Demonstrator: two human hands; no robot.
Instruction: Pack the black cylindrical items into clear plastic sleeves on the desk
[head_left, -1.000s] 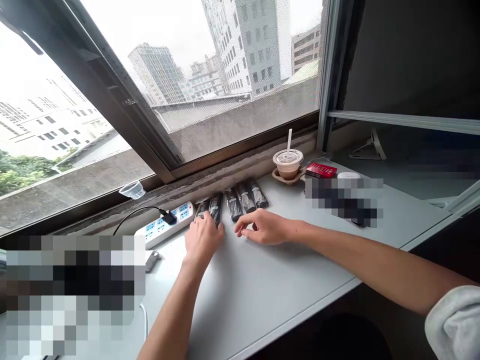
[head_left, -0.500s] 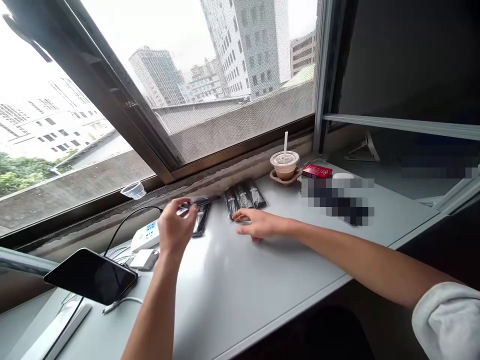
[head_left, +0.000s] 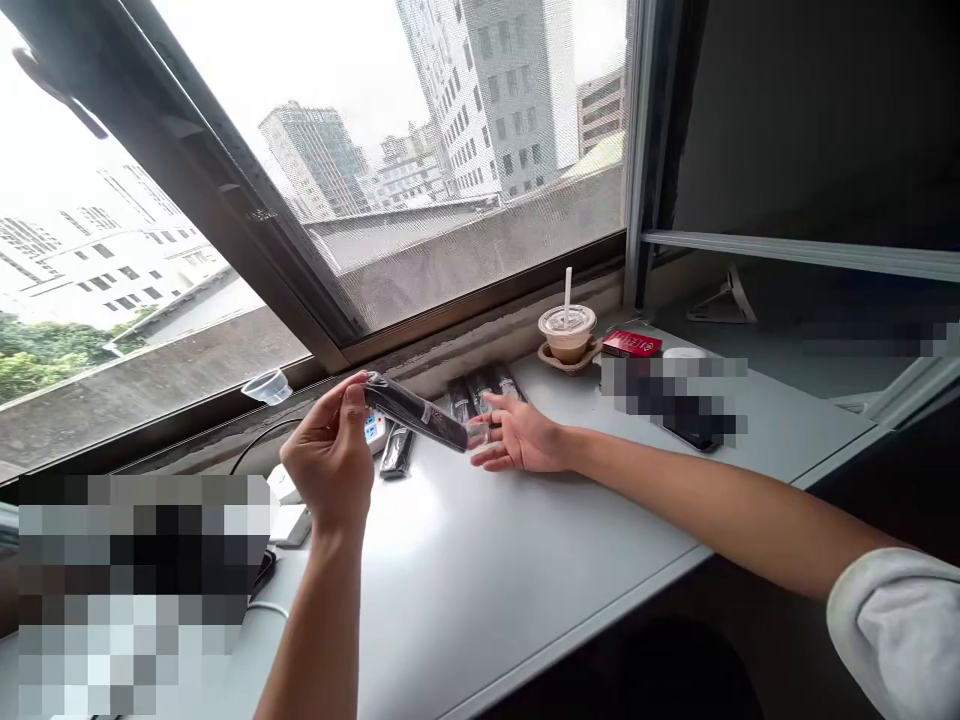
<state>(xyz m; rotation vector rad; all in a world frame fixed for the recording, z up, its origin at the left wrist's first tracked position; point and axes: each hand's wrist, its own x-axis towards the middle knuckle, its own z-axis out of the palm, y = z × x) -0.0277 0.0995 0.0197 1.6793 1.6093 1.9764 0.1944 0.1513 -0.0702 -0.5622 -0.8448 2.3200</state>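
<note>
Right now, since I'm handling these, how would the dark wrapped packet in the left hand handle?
Probably stiff: the packet stays straight while the left hand holds one end. Likely light, given that easy hold. Its glossy wrap may feel slippery, and its narrow shape might roll.

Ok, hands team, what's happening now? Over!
Left hand: holding black packet up off the desk. Right hand: open, beside its far end, near three packets. One more packet lies on the desk below.

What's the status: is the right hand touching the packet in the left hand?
Cannot tell: the head view shows the black packet overlapping the right hand, depth unclear.
</note>
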